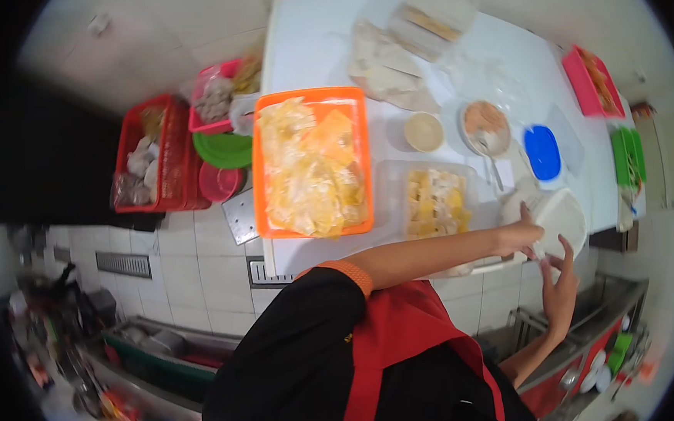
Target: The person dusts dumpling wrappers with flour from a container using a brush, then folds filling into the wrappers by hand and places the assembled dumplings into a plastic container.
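At the table's right front corner, both hands are close together over a white, round-edged container or bag (565,220); its kind is unclear. My left hand (520,235) reaches across my body, its fingers bent at a small whitish piece near the white thing's edge. Just in front of it, my right hand (560,288) is raised with thumb and forefinger apart, the thumb close to the left fingertips. Left of the hands, a clear tray (471,191) contains rows of yellow and white folded pieces. An orange tray (363,159) holds floury yellow wrapper sheets.
Behind the hands are a bowl of pinkish filling (486,118) with a spoon (495,168), a small cup (424,132) and a blue lid (542,152). A pink basket (588,87) stands at the right edge. Red crates (176,162) stand left of the table (311,42).
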Tool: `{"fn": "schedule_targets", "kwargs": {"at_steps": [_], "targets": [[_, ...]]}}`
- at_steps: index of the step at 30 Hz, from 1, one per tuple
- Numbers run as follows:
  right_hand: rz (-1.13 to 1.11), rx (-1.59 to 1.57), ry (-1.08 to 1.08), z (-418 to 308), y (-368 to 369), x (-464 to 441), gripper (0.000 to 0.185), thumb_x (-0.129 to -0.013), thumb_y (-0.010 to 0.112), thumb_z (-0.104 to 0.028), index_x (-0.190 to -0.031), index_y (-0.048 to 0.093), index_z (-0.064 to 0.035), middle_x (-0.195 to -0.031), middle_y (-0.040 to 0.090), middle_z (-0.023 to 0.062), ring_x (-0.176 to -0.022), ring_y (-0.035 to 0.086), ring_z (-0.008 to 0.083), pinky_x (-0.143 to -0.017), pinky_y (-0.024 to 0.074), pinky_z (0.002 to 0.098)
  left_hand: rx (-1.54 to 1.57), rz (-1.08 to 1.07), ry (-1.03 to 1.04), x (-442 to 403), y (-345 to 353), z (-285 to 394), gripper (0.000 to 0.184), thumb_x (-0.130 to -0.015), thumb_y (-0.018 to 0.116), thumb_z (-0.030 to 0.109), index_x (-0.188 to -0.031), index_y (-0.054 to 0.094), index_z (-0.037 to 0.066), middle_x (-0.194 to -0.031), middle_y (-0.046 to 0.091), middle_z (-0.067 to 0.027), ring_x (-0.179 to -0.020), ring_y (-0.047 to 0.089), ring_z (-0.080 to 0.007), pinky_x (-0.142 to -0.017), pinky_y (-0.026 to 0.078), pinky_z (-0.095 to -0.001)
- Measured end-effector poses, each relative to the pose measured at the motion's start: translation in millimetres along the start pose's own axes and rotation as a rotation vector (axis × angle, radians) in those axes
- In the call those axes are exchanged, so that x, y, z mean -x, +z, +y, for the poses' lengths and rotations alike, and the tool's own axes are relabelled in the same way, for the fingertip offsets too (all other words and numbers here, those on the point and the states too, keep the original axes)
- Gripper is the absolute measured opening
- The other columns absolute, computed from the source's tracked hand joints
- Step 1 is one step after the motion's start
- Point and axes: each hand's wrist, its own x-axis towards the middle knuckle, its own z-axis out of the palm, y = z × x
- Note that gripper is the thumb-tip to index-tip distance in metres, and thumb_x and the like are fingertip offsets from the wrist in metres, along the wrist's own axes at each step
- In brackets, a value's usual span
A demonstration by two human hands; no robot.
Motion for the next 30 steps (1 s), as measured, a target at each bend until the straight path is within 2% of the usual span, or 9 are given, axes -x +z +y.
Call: {"fn": "schedule_targets", "kwargs": {"at_steps": [3, 4, 5, 8, 11, 13, 15, 25, 30], "targets": [[0.019, 0.032, -0.213, 7, 23, -11, 0.07, -0.087, 0.07, 0.001, -0.149, 0.045, -0.0191, -0.106, 0.071, 0.0277, -0.101, 0.071, 0.0427, -0.084, 0.053, 0.0482, 0.049, -0.069, -0.054, 8, -1, 23, 0.109, -0.096, 0.062, 0.024, -0.156, -0.028, 0.007, -0.146, 0.041, -0.0247, -0.103, 0.064, -0.0308, -0.085, 0.059, -0.0411], [0.082, 0.044, -0.12, 17, 31, -22, 0.075, -0.085, 0.07, 0.005, -0.151, 0.043, -0.0198, -0.107, 0.071, 0.0278, -0.102, 0.071, 0.0428, -0.083, 0.0533, 0.0477, -0.076, -0.006, -0.084, 18, -4, 35, 0.083, -0.097, 0.063, 0.026, -0.161, 0.014, 0.008, -0.133, 0.053, -0.0216, -0.097, 0.065, -0.0252, -0.081, 0.057, -0.0371], [0.149, 0.055, -0.026, 21, 35, -32, 0.081, -0.083, 0.07, 0.009, -0.153, 0.041, -0.0206, -0.109, 0.071, 0.0279, -0.103, 0.071, 0.043, -0.083, 0.0537, 0.0471, -0.082, 0.0, -0.078, 27, -19, 44, 0.083, -0.097, 0.063, 0.026, -0.161, 0.014, 0.008, -0.133, 0.053, -0.0216, -0.097, 0.065, -0.0252, -0.081, 0.057, -0.0371], [0.22, -0.052, 0.051, 21, 36, -38, 0.082, -0.083, 0.069, 0.009, -0.153, 0.04, -0.0225, -0.113, 0.072, 0.0244, -0.103, 0.071, 0.0416, -0.084, 0.0534, 0.0462, -0.78, 0.364, 0.627, 77, -58, 75, 0.018, -0.095, 0.062, 0.018, -0.106, 0.07, 0.007, -0.095, 0.07, -0.0077, -0.086, 0.065, -0.0178, -0.075, 0.05, -0.0305], [0.353, 0.112, 0.01, 6, 34, -37, 0.078, -0.085, 0.071, 0.004, -0.152, 0.042, -0.0224, -0.117, 0.071, 0.0186, -0.103, 0.07, 0.0353, -0.086, 0.0514, 0.0453, -0.843, 1.033, 0.542, 153, -121, 124, 0.019, -0.09, 0.059, 0.011, -0.104, 0.071, 0.01, -0.099, 0.071, -0.0097, -0.094, 0.068, -0.0278, -0.086, 0.053, -0.0397], [0.417, 0.259, -0.063, -5, 34, -33, 0.075, -0.086, 0.072, 0.0, -0.152, 0.043, -0.0211, -0.118, 0.071, 0.0152, -0.102, 0.068, 0.0311, -0.087, 0.05, 0.0445, -1.232, 1.375, 0.594, 203, -164, 133, 0.02, -0.088, 0.064, 0.012, -0.108, 0.065, 0.008, -0.103, 0.067, -0.0119, -0.101, 0.065, -0.0314, -0.085, 0.053, -0.0439], [0.494, -0.011, -0.164, -18, 36, -40, 0.065, -0.088, 0.073, -0.008, -0.148, 0.047, -0.0156, -0.115, 0.068, 0.0108, -0.098, 0.062, 0.0249, -0.089, 0.0472, 0.0425, -1.587, 1.594, 0.034, 225, -188, 143, 0.033, -0.088, 0.067, 0.016, -0.118, 0.058, 0.005, -0.108, 0.064, -0.0172, -0.103, 0.065, -0.0357, -0.085, 0.053, -0.0472], [0.192, -0.354, -0.402, -124, 102, -44, 0.042, -0.091, 0.07, -0.007, -0.132, 0.058, -0.0048, -0.107, 0.069, 0.0108, -0.093, 0.066, 0.0221, -0.086, 0.0503, 0.0397, -1.656, 1.573, 0.088, 218, -198, 130, 0.044, -0.091, 0.067, 0.019, -0.127, 0.048, 0.004, -0.102, 0.066, -0.0208, -0.087, 0.069, -0.0387, -0.072, 0.056, -0.0488], [-0.238, -0.766, -0.422, -164, 156, -53, 0.049, -0.098, 0.067, -0.016, -0.143, 0.049, -0.0088, -0.119, 0.068, 0.0136, -0.107, 0.066, 0.0223, -0.101, 0.0452, 0.0388, -1.24, 1.194, 0.375, 235, -111, 148, 0.047, -0.098, 0.058, 0.02, -0.139, 0.041, 0.005, -0.093, 0.069, -0.0222, -0.08, 0.07, -0.0389, -0.07, 0.052, -0.0502]]}}
